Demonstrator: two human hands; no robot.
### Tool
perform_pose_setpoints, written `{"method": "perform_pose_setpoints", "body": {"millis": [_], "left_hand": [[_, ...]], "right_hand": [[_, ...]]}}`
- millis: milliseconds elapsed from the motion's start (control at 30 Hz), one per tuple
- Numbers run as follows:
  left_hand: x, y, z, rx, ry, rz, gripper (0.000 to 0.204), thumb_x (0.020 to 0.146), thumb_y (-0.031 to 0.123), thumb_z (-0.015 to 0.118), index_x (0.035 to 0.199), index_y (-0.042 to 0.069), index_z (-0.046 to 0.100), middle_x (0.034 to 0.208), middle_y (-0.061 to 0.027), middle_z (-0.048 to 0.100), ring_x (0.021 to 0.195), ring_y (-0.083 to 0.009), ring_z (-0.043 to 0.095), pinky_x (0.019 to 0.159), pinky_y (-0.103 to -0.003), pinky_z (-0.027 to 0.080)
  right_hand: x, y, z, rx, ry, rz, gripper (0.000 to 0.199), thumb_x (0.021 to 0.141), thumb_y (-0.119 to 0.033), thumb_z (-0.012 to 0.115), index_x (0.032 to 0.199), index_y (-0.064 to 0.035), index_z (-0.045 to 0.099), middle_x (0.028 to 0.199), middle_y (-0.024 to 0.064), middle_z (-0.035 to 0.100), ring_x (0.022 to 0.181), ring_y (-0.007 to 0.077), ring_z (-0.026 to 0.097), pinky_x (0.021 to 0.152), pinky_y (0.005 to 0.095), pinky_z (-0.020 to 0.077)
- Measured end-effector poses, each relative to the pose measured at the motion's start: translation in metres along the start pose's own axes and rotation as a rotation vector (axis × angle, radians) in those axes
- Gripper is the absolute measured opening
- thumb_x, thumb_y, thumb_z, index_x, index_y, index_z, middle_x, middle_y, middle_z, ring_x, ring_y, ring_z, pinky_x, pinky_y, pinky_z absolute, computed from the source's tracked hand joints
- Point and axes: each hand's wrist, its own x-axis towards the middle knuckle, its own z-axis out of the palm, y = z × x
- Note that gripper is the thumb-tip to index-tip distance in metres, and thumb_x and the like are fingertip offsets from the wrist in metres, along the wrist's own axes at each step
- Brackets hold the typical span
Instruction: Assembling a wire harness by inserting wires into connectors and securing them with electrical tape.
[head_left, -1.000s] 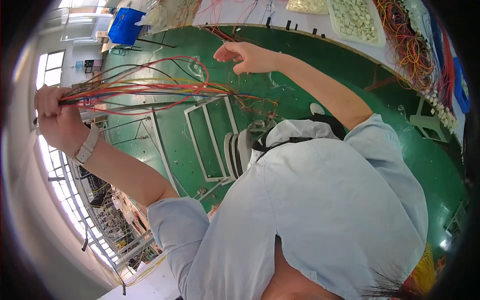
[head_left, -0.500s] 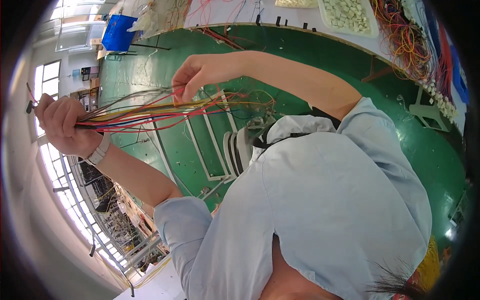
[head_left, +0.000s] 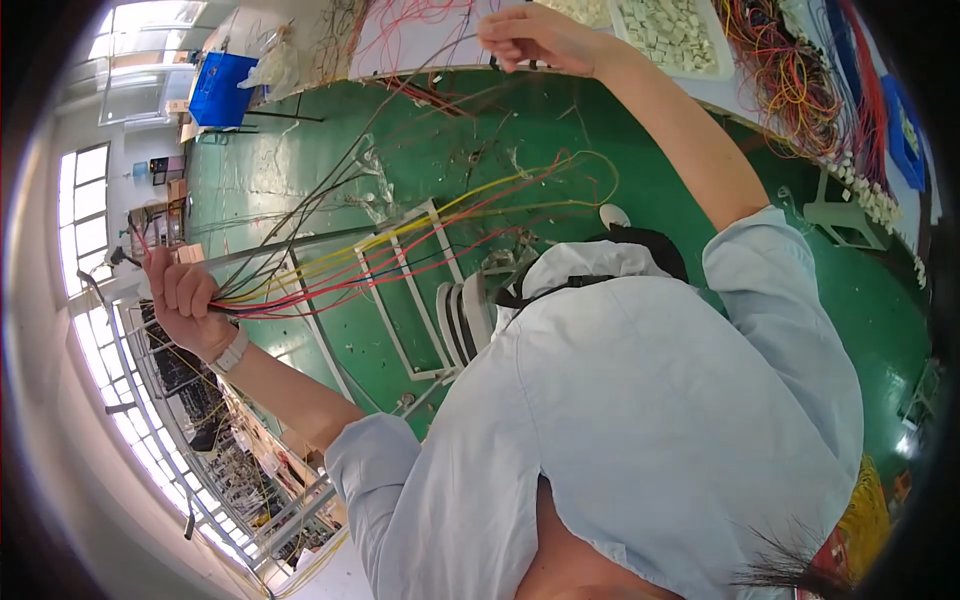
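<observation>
I'm partway through sorting a bundle of wires (head_left: 400,250): my left hand (head_left: 185,300) is closed in a fist around one end of the bundle, held out to my left above the green floor (head_left: 500,130). My right hand (head_left: 535,35) is raised far ahead over the edge of the white desk (head_left: 400,45), fingers curled and pinched together; a thin dark strand seems to run up toward it, but I cannot tell for sure that it grips one.

The bundle's long axis runs from my left fist rightward and slightly up, fanning out as it goes; the yellow and red strands arc over to loose ends near the middle, the dark ones climb toward the desk. I judge the step as drawing single strands out of the fan. Next calls for a firm left grip while the right hand separates one wire cleanly without snagging the rest. A tray of small white parts (head_left: 670,30) sits just beside my right wrist.
</observation>
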Motion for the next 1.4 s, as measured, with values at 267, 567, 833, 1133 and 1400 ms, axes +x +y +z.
{"method": "perform_pose_setpoints", "body": {"millis": [267, 567, 833, 1133, 1400], "left_hand": [[0.010, 0.001, -0.002, 0.041, 0.122, 0.213, 0.030, 0.102, 0.015, 0.031, 0.072, 0.014, 0.032, 0.050, 0.0063, 0.021, 0.038, -0.0023, 0.017, 0.035, -0.022, 0.014], [0.041, -0.033, 0.008, -0.057, 0.078, 0.172, 0.025, 0.098, 0.011, 0.034, 0.073, 0.013, 0.035, 0.052, 0.0068, 0.021, 0.040, -0.0032, 0.016, 0.038, -0.022, 0.015], [0.043, -0.055, 0.016, -0.048, 0.024, 0.138, 0.027, 0.100, 0.013, 0.032, 0.072, 0.013, 0.034, 0.053, 0.0065, 0.021, 0.041, -0.0033, 0.016, 0.038, -0.022, 0.014], [0.039, -0.085, 0.027, -0.033, -0.064, 0.093, 0.027, 0.102, 0.021, 0.031, 0.077, 0.012, 0.036, 0.051, 0.0064, 0.020, 0.039, -0.0031, 0.014, 0.038, -0.023, 0.013], [0.028, -0.094, 0.015, 0.244, 0.062, 0.105, 0.030, 0.103, 0.025, 0.032, 0.077, 0.011, 0.036, 0.055, 0.0051, 0.020, 0.042, -0.0050, 0.014, 0.038, -0.024, 0.012]], "right_hand": [[-0.005, 0.024, -0.020, -0.335, 0.076, -0.153, 0.032, 0.088, -0.020, 0.062, 0.116, -0.0065, 0.058, 0.071, -0.0040, 0.050, 0.057, 0.0046, 0.043, 0.053, 0.0207, 0.0350], [0.001, 0.042, 0.103, -0.446, -0.222, -0.174, 0.043, 0.084, -0.020, 0.067, 0.123, -0.0056, 0.056, 0.120, 0.0070, 0.060, 0.109, 0.0171, 0.057, 0.097, 0.0343, 0.0443], [-0.010, 0.028, 0.189, -0.292, -0.072, -0.389, 0.054, 0.079, -0.015, 0.074, 0.127, -0.0049, 0.050, 0.122, 0.0091, 0.057, 0.115, 0.0213, 0.054, 0.102, 0.0368, 0.0414], [-0.026, 0.029, 0.215, -0.173, 0.251, -0.494, 0.028, 0.080, -0.009, 0.072, 0.105, -0.0034, 0.062, 0.094, 0.0065, 0.061, 0.086, 0.0164, 0.061, 0.078, 0.0290, 0.0511], [-0.031, -0.005, 0.190, -0.571, 0.064, -0.535, 0.008, 0.082, -0.007, 0.067, 0.089, -0.0044, 0.067, 0.082, 0.0049, 0.063, 0.074, 0.0178, 0.061, 0.065, 0.0279, 0.0492]]}}
